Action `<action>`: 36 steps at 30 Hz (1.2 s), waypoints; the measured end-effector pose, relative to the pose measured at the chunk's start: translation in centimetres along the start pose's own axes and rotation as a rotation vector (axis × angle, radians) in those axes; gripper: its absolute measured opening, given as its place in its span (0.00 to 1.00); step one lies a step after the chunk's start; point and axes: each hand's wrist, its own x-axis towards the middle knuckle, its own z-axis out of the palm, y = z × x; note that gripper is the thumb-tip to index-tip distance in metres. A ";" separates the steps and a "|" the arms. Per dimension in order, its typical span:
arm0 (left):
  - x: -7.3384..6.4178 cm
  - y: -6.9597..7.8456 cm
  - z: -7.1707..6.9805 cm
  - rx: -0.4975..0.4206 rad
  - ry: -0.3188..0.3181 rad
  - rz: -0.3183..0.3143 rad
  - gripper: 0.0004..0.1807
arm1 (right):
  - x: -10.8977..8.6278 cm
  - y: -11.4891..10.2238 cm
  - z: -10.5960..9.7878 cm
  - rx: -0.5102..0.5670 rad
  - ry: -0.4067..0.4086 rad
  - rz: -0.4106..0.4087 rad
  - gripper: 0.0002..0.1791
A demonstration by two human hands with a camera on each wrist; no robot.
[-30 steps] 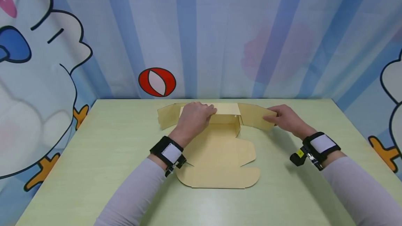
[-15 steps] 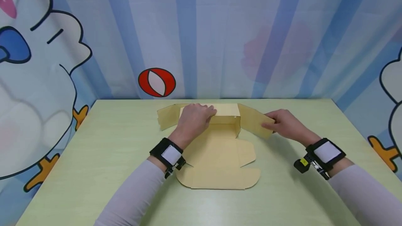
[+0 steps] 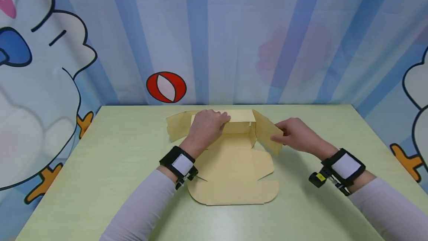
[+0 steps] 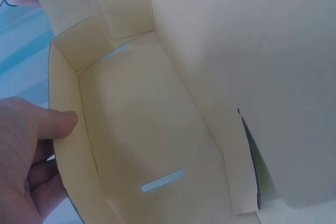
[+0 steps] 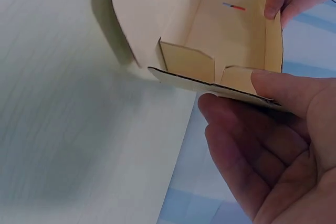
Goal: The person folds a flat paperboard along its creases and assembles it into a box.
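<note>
A part-folded tan cardboard box [image 3: 235,163] lies on the table, its far wall raised and its flat lid panel toward me. My left hand [image 3: 208,127] grips the top panel of that raised wall, thumb on the inner face in the left wrist view, where a slot [image 4: 163,181] shows in the wall. Between thumb and fingers, my right hand [image 3: 295,135] pinches the right side flap [image 3: 265,129], which angles toward me. In the right wrist view the flap's edge [image 5: 199,83] runs across small inner tabs [image 5: 187,61]. The left side flap [image 3: 178,125] sticks outward, untouched.
The pale green table [image 3: 117,166] reaches back to a blue striped curtain [image 3: 220,40] printed with cartoon figures and a red ball. A black strap with a small camera sits on each wrist.
My right hand has moved left and slightly toward me, swinging the right side flap inward. The left hand keeps its hold at the same place.
</note>
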 end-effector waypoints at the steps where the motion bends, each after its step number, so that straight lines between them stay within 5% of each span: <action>1: 0.0 0.0 0.0 0.002 0.001 0.000 0.10 | 0.0 -0.2 0.1 -0.001 0.000 -0.002 0.04; 10: -0.2 0.1 0.0 0.009 -0.003 0.000 0.10 | 0.2 -1.9 1.1 -0.013 0.007 0.015 0.13; 18: -0.2 0.2 0.1 0.015 0.006 0.021 0.11 | 0.4 -3.2 2.1 0.029 0.046 0.042 0.05; 28: -0.5 0.5 0.0 0.039 0.000 0.034 0.09 | 0.7 -4.4 4.0 -0.003 0.159 0.064 0.17; 36: -0.6 0.8 -0.5 0.089 -0.030 0.040 0.08 | 0.4 -4.8 4.2 0.043 0.111 0.034 0.30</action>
